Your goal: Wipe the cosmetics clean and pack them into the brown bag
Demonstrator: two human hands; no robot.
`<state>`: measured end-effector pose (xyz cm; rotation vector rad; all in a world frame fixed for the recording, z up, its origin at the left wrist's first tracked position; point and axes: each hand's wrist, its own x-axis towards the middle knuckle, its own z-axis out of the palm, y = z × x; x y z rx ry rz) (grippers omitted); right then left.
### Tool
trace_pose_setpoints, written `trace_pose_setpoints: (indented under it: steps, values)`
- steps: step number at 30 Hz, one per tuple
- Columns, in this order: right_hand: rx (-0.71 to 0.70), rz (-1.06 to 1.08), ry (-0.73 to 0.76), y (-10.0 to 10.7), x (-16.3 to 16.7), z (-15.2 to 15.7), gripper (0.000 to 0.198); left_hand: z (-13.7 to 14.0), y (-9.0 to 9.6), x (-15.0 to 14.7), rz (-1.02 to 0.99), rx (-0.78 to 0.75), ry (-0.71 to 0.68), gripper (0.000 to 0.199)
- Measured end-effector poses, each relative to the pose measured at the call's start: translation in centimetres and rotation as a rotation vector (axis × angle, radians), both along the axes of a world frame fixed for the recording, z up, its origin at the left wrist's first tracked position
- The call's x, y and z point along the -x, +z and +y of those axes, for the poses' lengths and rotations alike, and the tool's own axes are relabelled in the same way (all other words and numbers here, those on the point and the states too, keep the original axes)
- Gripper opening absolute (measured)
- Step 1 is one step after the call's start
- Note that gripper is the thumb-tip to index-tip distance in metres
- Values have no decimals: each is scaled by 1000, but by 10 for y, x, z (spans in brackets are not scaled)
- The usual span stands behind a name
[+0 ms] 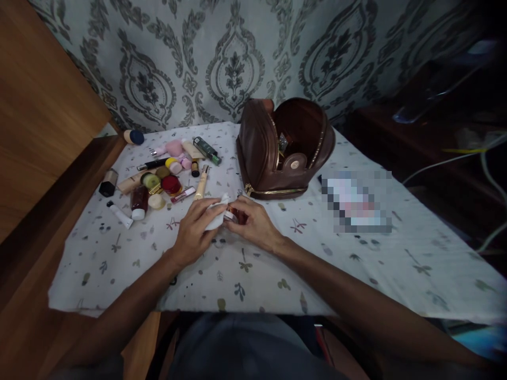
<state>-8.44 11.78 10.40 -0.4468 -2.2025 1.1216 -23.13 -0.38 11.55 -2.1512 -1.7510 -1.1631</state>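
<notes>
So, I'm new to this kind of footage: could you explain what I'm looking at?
There's no machine: the left hand and right hand are someone's own, bare. The single picture comes from a head-worn camera, looking forward and down. The left holds a white cloth or tissue; the right, a small reddish-brown item, partly hidden. On the patterned tablecloth, assorted cosmetics lie to the left, an open brown bag stands beyond the hands, and a pixelated item lies to the right.
</notes>
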Motion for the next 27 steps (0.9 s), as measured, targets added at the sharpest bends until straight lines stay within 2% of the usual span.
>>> trace_pose_setpoints:
  steps: [3, 7, 11, 14, 20, 24, 27]
  values:
    - [-3, -10, 15, -1, 0, 2, 10, 0, 0, 0, -17, 5, 11, 31]
    - [21, -38, 5, -6, 2, 3, 26, 0, -2, 1, -35, -43, 67, 23]
    - [69, -106, 19, -9, 3, 2, 15, 0, -2, 1, -23, -90, 98, 18]
    - [88, -77, 35, -7, 2, 1, 18, 0, -1, 1, 4, -80, 72, 23]
    - [16, -6, 37, -6, 1, 3, 18, -2, 1, 0, 34, -28, -9, 32]
    - [21, -7, 52, -6, 2, 4, 16, -2, -1, 1, 8, -75, 34, 25]
    - [24, -35, 69, -7, 3, 4, 23, -2, -2, 2, -2, -84, 74, 21]
